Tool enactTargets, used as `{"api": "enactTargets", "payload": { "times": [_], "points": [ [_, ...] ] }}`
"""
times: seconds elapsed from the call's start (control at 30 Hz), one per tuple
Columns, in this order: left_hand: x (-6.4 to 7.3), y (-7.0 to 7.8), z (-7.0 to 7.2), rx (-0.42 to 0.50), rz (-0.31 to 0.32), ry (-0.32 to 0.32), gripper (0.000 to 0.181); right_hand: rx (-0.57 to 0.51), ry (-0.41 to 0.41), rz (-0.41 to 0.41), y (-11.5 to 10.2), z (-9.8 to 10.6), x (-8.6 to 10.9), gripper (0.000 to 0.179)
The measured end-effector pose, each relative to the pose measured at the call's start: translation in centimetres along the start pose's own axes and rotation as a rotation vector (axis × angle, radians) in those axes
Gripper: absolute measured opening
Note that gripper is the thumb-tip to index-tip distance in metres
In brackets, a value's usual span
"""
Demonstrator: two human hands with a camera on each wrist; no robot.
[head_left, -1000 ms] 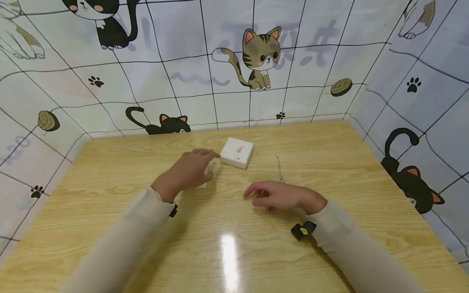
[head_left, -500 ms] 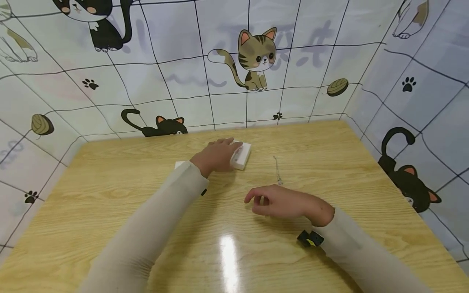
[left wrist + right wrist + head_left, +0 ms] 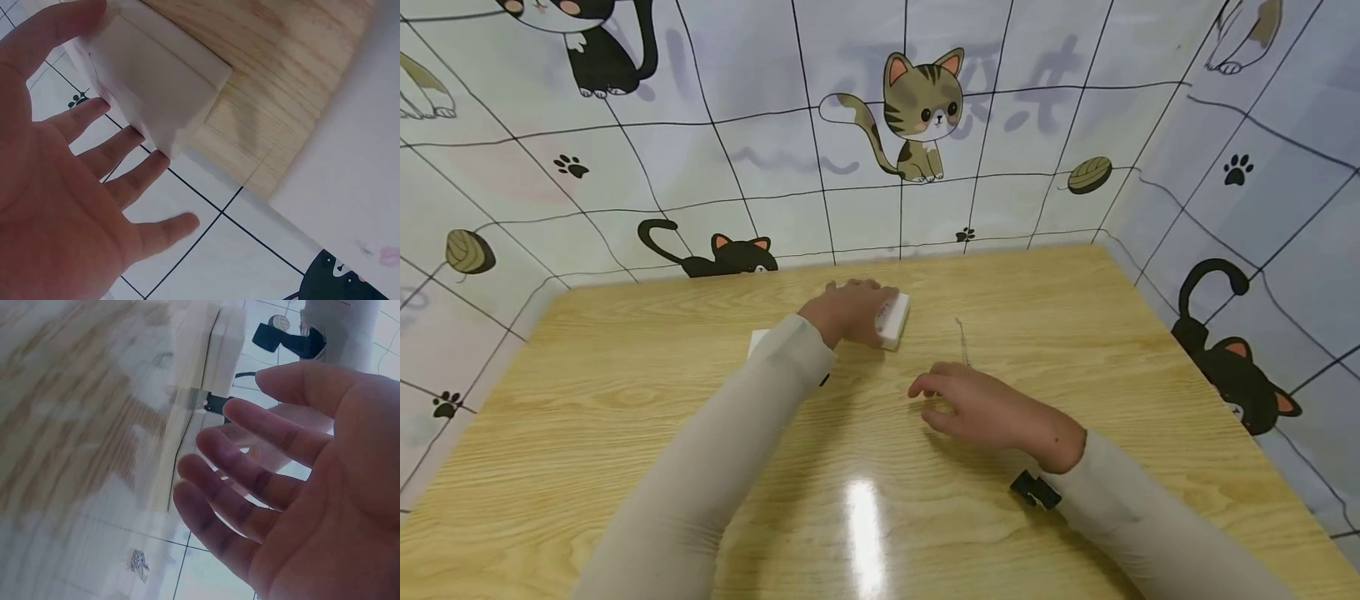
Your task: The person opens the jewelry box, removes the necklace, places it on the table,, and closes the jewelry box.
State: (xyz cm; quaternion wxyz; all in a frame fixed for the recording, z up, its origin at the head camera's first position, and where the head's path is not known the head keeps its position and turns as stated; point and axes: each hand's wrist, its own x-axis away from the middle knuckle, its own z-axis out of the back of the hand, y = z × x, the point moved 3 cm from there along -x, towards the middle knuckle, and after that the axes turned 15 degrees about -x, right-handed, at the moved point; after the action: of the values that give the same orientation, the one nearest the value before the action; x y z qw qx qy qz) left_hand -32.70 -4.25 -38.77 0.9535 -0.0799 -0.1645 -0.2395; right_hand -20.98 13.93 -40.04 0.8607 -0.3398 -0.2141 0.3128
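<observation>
A small white box with a faint pink print lies toward the back of the table. My left hand holds it from the left, thumb at its near side. The left wrist view has the thumb across the box and fingertips along its opposite edge. Over the table to the right hovers my right hand, its fingers loosely bent around nothing. Just beyond it lies a thin silver necklace chain, the near end hidden by this hand. Its bunched part shows in the right wrist view.
Partly covered by the left sleeve, another white flat-topped item lies left of the box. The wooden table meets cloth walls printed with cats at its back and sides. A bright reflection crosses its front middle.
My left hand has moved right and away from me, off the left white item and onto the box, and now grips it. The right hand has shifted slightly, its fingers spreading a little.
</observation>
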Motion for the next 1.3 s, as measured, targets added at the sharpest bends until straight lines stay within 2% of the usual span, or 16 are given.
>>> {"api": "enactTargets", "payload": {
  "times": [0.13, 0.3, 0.53, 0.8, 1.0, 1.3],
  "points": [
    [0.7, 0.2, 0.0, -0.024, -0.005, 0.008, 0.091, 0.051, 0.052, 0.0, 0.2, 0.0, 0.0, 0.03],
    [1.5, 0.9, -0.4, -0.084, -0.032, 0.036, 0.087, 0.064, 0.07, -0.007, 0.4, 0.1, 0.1, 0.03],
    [3.5, 2.0, -1.3, -0.085, -0.057, 0.052, 0.083, 0.091, 0.102, -0.001, 0.3, 0.5, 0.4, 0.032],
    [6.8, 3.5, -2.2, -0.091, -0.082, 0.083, 0.091, 0.084, 0.15, -0.07, 0.3, 0.6, 0.2, 0.054],
    [8.4, 4.3, -3.2, -0.143, -0.079, 0.126, 0.095, 0.075, 0.147, -0.1, 0.5, 0.3, 0.0, 0.072],
    [10.9, 4.8, -4.3, -0.172, -0.084, 0.12, 0.102, 0.147, 0.131, -0.04, -0.3, -1.0, 0.2, 0.083]
  ]
}}
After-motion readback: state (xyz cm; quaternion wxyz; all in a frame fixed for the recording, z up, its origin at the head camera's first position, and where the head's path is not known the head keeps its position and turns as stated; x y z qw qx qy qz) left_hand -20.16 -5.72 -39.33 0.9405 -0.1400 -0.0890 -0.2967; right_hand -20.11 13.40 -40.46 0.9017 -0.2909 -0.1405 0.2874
